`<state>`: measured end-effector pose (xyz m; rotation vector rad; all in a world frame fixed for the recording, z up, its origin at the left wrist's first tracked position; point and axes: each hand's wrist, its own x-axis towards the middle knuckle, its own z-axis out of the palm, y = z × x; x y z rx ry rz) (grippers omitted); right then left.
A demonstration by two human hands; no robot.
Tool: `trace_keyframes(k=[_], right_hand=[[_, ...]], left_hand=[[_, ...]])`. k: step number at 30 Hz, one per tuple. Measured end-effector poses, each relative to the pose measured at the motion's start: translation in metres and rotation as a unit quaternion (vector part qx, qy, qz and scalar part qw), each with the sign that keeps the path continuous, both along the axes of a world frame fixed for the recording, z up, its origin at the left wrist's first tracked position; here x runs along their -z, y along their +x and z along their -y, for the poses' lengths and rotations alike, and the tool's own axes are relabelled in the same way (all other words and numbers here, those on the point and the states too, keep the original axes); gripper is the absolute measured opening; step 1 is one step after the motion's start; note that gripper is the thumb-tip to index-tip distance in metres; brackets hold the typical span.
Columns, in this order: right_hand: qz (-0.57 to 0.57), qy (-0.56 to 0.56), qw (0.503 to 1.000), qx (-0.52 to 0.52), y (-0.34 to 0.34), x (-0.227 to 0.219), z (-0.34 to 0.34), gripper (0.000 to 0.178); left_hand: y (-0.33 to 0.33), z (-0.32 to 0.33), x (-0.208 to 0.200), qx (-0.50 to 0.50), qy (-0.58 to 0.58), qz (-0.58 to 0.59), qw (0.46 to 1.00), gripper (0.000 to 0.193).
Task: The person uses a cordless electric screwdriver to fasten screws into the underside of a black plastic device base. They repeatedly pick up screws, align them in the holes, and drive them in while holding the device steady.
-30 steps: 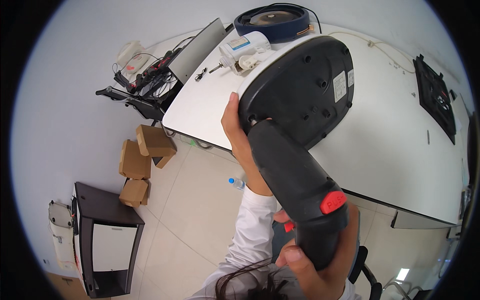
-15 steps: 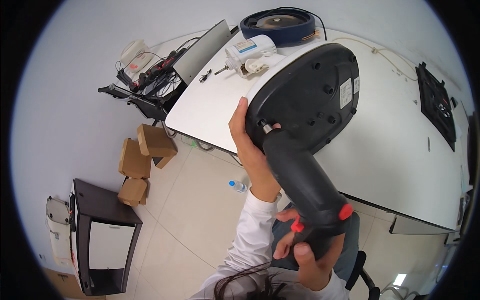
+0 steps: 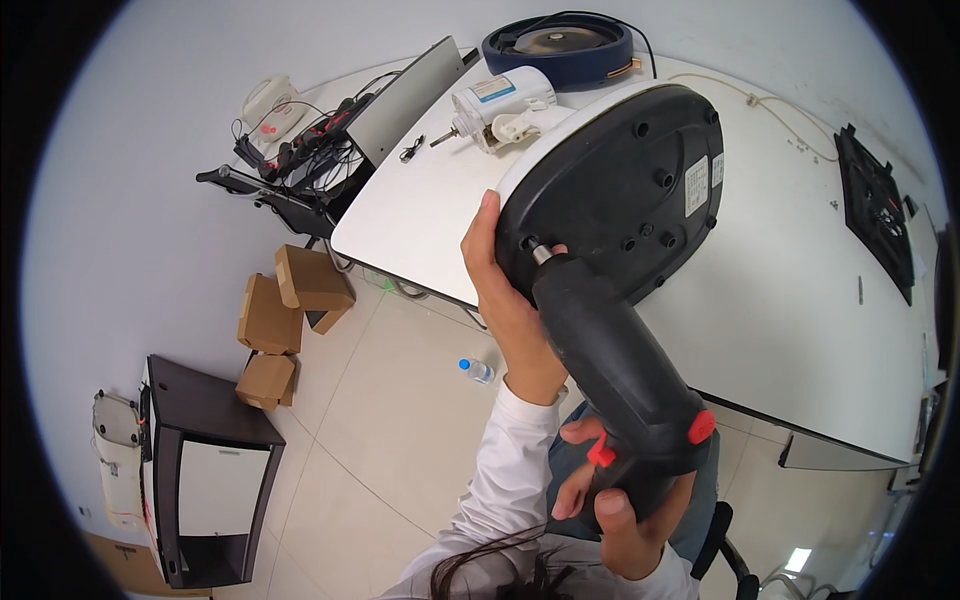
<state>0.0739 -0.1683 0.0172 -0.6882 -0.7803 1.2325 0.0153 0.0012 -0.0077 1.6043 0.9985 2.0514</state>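
My left hand (image 3: 508, 300) grips the near left edge of an oval black appliance base (image 3: 590, 190). The base has a white rim, a pale label and several round posts and holes, and it is tilted with its underside toward me. In my right hand (image 3: 635, 530) is a black cordless screwdriver (image 3: 620, 355) with a red trigger and a red button, my fingers wrapped around its handle. The tool's metal tip meets a recess near the base's left corner. Whatever screw lies in that recess is hidden.
Behind the base, a white motor unit (image 3: 505, 95) with a shaft lies on the white table (image 3: 790, 330). A dark blue round housing (image 3: 560, 70) stands at the back. A black tray (image 3: 875, 215) and small screws lie at right. Cartons (image 3: 270, 315) and a bottle (image 3: 477, 371) are on the floor.
The base, the screwdriver and both hands have shifted very slightly to the right in the picture. Both grips stay the same, and the tip remains at the same recess.
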Motion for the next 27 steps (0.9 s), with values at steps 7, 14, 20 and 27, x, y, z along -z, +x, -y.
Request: trace_keyframes(k=[7,14,20,27], right_hand=[[0.021,0.010,1.000,-0.009,0.003,0.002,-0.002,0.062],[0.059,-0.034,0.997,0.046,-0.007,-0.004,-0.002,0.078],[0.097,0.002,0.989,0.113,0.003,0.015,0.003,0.086],[0.119,0.108,0.967,0.195,0.070,-0.001,-0.075,0.065]], left_hand=[[0.002,0.000,0.001,-0.007,-0.017,0.004,1.000,0.061],[-0.002,0.001,0.001,-0.026,-0.014,-0.031,0.999,0.062],[-0.011,0.003,-0.006,-0.093,0.069,-0.163,0.980,0.061],[-0.015,-0.001,0.004,-0.126,0.110,-0.190,0.967,0.046]])
